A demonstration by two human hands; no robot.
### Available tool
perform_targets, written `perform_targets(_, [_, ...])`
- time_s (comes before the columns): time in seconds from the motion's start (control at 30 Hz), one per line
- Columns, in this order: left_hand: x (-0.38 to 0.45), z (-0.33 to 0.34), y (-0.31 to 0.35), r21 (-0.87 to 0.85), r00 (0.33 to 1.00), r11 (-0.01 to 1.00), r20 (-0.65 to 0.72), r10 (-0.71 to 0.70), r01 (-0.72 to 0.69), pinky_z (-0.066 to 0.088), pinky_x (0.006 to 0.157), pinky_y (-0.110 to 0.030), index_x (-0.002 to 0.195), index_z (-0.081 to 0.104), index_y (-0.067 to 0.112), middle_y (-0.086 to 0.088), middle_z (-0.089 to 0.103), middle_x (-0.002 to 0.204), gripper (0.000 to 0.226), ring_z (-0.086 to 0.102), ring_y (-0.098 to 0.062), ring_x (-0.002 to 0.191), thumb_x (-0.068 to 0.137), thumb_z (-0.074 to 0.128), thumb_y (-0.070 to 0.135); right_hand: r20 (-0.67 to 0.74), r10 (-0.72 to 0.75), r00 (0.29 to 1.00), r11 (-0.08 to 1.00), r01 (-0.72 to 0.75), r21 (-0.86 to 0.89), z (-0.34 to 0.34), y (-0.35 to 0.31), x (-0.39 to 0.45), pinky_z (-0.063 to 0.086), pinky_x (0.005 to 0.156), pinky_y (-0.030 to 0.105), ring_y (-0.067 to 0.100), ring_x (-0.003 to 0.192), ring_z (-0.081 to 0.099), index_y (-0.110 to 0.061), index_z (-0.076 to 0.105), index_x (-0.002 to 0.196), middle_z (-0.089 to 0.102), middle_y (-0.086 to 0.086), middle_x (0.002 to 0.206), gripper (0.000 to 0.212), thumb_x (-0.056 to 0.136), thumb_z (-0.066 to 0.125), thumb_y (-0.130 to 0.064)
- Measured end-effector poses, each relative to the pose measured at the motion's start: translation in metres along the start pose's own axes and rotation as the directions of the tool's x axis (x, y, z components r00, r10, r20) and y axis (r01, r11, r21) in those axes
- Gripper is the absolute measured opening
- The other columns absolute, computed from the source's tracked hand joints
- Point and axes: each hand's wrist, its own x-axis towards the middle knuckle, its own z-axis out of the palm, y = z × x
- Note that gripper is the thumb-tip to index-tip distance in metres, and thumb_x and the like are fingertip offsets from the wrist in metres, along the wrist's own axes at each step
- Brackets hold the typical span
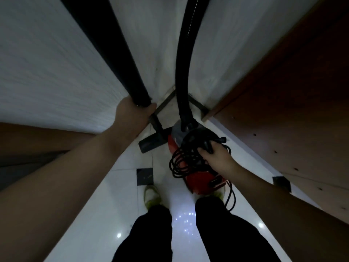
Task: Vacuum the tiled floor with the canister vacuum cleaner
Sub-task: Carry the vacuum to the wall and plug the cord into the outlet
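Note:
A red canister vacuum cleaner (200, 183) hangs just above the white tiled floor (105, 201) in front of my feet. My right hand (217, 157) grips its top handle together with a bundle of coiled black power cord (184, 163). A thick black hose (184, 72) rises from the canister's front out of the top of the view. My left hand (132, 112) is closed around the black wand (105, 46). The wand's lower end leads down to the black floor nozzle (151, 145), which sits beside the canister.
A white wall (47, 72) stands on the left and meets another white wall at a corner ahead. A brown wooden panel (292, 110) runs along the right. Small dark inset tiles (144, 176) mark the floor. My shoes and dark trousers are at the bottom.

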Motion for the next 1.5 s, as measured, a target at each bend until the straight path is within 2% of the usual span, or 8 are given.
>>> perform_targets(0.17, [-0.066,-0.053,0.043,-0.066,0.999,0.997,0.045,-0.030,0.033,0.053,0.068,-0.009,0.102,0.068,0.007,0.002,0.066,0.083,0.023,0.060,0.000,0.074,0.085,0.069,0.022,0.006,-0.079,0.997,0.994,0.079,-0.082,-0.021,-0.042,-0.095,0.037,0.057,0.008,-0.004,0.070,0.053,-0.023,0.057,0.109,0.058,-0.014,0.079,0.016,0.096,0.056,-0.033])
perform_targets(0.3, [-0.126,-0.092,0.083,-0.183,0.993,0.979,0.089,-0.079,0.095,0.057,0.085,-0.044,0.094,0.069,0.013,0.003,0.067,0.083,0.019,0.067,-0.016,0.087,0.081,0.072,0.027,-0.007,-0.066,0.998,0.989,0.064,-0.137,-0.052,-0.073,-0.169,0.042,0.066,0.022,0.004,0.071,0.057,-0.028,0.058,0.108,0.060,-0.014,0.080,0.015,0.095,0.056,-0.035])
perform_targets(0.47, [-0.197,-0.130,0.131,-0.142,0.996,0.990,0.091,-0.007,0.020,0.055,0.088,-0.046,0.093,0.067,0.018,0.001,0.069,0.088,0.019,0.067,-0.015,0.090,0.084,0.071,0.035,0.001,-0.071,0.998,0.983,0.070,-0.169,-0.097,-0.107,-0.248,0.040,0.061,0.024,0.006,0.063,0.055,-0.025,0.060,0.096,0.058,-0.010,0.070,0.007,0.094,0.058,-0.032])
perform_targets(0.67, [-0.262,-0.169,0.173,-0.146,0.979,0.986,0.174,0.104,-0.078,0.053,0.084,-0.056,0.089,0.067,0.022,-0.012,0.067,0.089,0.028,0.066,-0.031,0.091,0.079,0.069,0.048,0.029,-0.090,0.996,0.959,0.095,-0.268,-0.131,-0.131,-0.329,0.044,0.065,0.015,0.012,0.084,0.059,-0.017,0.059,0.111,0.063,-0.001,0.098,0.024,0.095,0.057,-0.035])
perform_targets(0.83, [-0.286,-0.171,0.179,-0.197,0.971,0.971,0.172,0.168,-0.134,0.054,0.089,-0.046,0.095,0.070,0.019,0.001,0.068,0.090,0.007,0.066,-0.021,0.094,0.089,0.068,0.021,0.034,-0.087,0.996,0.953,0.094,-0.287,-0.143,-0.141,-0.373,0.038,0.052,0.006,-0.005,0.071,0.053,-0.026,0.056,0.104,0.060,-0.012,0.089,0.017,0.096,0.053,-0.041])
perform_targets(1.17, [-0.313,-0.187,0.164,-0.319,0.735,0.857,0.444,0.513,-0.405,0.048,0.085,-0.014,0.102,0.066,0.013,0.002,0.064,0.105,0.015,0.060,-0.006,0.103,0.089,0.066,0.008,-0.227,-0.031,0.973,0.971,-0.025,-0.238,-0.090,-0.145,-0.448,0.042,0.083,0.025,0.016,0.105,0.058,-0.019,0.052,0.134,0.060,0.001,0.125,0.046,0.096,0.051,-0.045])
perform_targets(1.3, [-0.314,-0.197,0.158,-0.276,0.591,0.781,0.528,0.610,-0.560,0.044,0.098,-0.020,0.102,0.064,0.029,0.011,0.065,0.111,0.022,0.058,-0.005,0.111,0.088,0.067,0.013,-0.412,0.015,0.911,0.979,-0.098,-0.180,-0.060,-0.141,-0.474,0.041,0.063,0.019,0.010,0.080,0.061,-0.020,0.059,0.118,0.068,0.001,0.101,0.036,0.094,0.053,-0.047])
perform_targets(1.5, [-0.340,-0.192,0.171,-0.324,0.525,0.808,0.629,0.573,-0.493,0.046,0.094,-0.020,0.102,0.067,0.017,0.006,0.067,0.111,0.018,0.060,-0.005,0.109,0.087,0.067,0.005,-0.576,0.115,0.809,0.993,-0.075,0.092,-0.017,-0.107,-0.536,0.040,0.051,0.007,0.002,0.067,0.065,-0.027,0.058,0.108,0.066,-0.008,0.085,0.021,0.095,0.055,-0.043])
